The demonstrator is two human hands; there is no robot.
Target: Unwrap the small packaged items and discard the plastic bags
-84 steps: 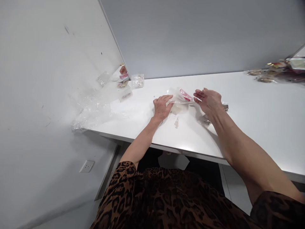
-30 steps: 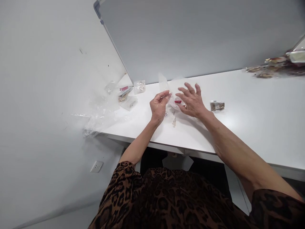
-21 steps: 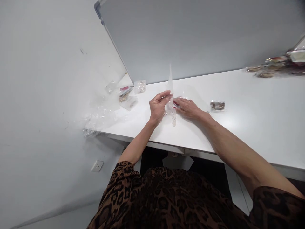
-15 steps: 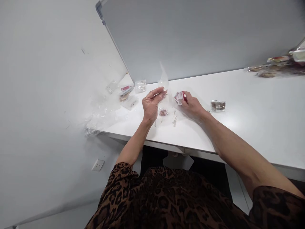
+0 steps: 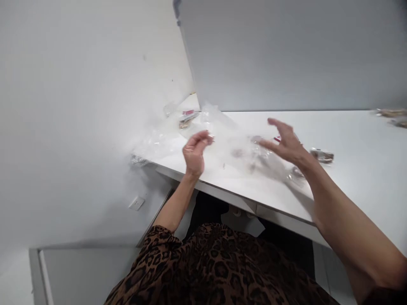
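My left hand (image 5: 194,153) is closed in a pinch on a thin clear plastic bag (image 5: 218,116), which spreads up and to the right of the fingertips. My right hand (image 5: 288,142) is open over the table, thumb and fingers apart, with nothing between them. Partly hidden behind it shows a small red-and-white packet (image 5: 277,139). Below and left of that hand are clear wrappers (image 5: 262,154) with brownish contents, smeared by motion. Just right of the wrist lies a small clear packet with dark brown contents (image 5: 322,156).
The white table (image 5: 235,180) meets a grey panel (image 5: 286,55) at the back. Clear wrappers (image 5: 155,146) pile up at the left end by the wall, near a packet with a pink label (image 5: 188,112). More packets (image 5: 392,113) lie at the far right.
My right hand has let go of the red-and-white packet, opened and moved right. My left hand still pinches the clear bag. The view has turned left, and small wrappers now show near my right hand.
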